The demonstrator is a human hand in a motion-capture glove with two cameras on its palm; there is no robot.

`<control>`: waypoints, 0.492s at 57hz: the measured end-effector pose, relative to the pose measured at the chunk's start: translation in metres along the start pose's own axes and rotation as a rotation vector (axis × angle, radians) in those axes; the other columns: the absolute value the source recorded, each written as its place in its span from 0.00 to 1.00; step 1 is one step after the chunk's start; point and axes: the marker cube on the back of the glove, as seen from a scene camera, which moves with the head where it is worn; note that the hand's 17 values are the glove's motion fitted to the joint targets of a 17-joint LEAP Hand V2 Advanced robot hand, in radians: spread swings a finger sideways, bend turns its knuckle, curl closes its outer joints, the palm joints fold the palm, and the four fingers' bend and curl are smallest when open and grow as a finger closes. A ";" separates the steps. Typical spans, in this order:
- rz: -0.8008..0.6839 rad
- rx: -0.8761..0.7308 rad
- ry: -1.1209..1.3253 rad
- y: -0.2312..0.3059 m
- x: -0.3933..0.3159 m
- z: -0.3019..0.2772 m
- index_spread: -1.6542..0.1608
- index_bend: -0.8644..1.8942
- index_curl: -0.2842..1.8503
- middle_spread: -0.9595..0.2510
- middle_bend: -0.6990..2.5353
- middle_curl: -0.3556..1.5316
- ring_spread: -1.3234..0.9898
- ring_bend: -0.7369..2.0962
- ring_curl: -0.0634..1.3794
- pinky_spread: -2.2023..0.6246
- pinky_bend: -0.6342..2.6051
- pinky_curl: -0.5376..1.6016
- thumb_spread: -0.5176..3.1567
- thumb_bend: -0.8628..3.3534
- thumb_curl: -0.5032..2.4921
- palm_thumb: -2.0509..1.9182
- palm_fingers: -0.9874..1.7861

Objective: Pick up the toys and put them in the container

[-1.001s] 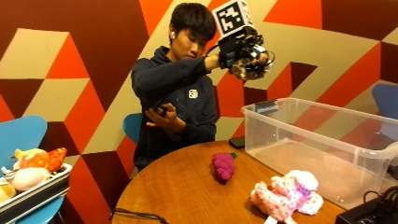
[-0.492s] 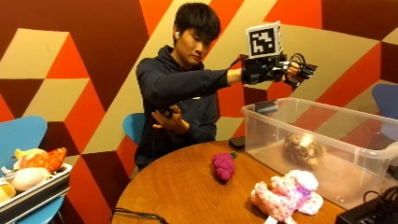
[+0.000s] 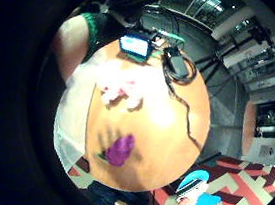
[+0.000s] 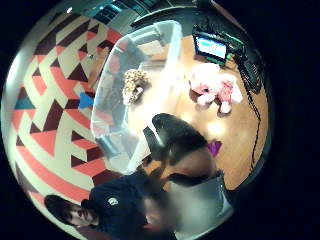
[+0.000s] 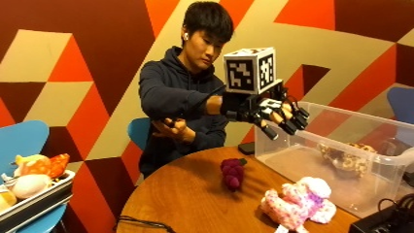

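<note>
Fingers (image 5: 284, 125) on the gloved right hand (image 5: 271, 114) look spread and relaxed from where I sit, holding nothing. Hand sits in the air above the near corner of the clear plastic container (image 5: 304, 165), arm stretched out from the seated person.

Container stands on the round wooden table (image 5: 187, 199), at the side away from the person's chair. Inside it I see one toy, a tan spotted plush (image 5: 346, 156), lying on the bottom near the far wall; thumb side palm view shows the same plush (image 4: 134, 82) inside the bin (image 4: 112, 107).

Two toys on the tabletop, outside the container:
- purple plush (image 5: 232, 174), near the table's middle, just beside the container's front corner; little finger side palm view has it on bare wood (image 3: 119, 150).
- pink and white plush (image 5: 299, 201), nearer the camera, close to the container's long wall, well apart from the hand.

Bare left hand (image 5: 173, 129) is held curled in front of the person's chest, touching none of the toys.

A tray of other toys (image 5: 29, 177) rests on a blue chair (image 5: 19, 143) off to the side. Black cable (image 5: 139, 223) lies at the table edge.
</note>
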 end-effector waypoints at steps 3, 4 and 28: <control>0.014 -0.021 0.006 -0.010 0.012 0.013 0.76 0.36 0.34 0.77 0.30 0.40 0.55 0.37 0.28 0.79 0.45 0.43 0.48 0.20 0.29 0.52 0.34; 0.017 -0.027 0.010 -0.014 0.015 0.017 0.76 0.36 0.33 0.77 0.30 0.40 0.55 0.37 0.28 0.79 0.45 0.43 0.48 0.20 0.29 0.52 0.34; 0.022 -0.195 0.082 -0.087 0.037 0.167 0.75 0.34 0.26 0.78 0.28 0.38 0.55 0.47 0.32 0.79 0.51 0.43 0.49 0.23 0.30 0.61 0.45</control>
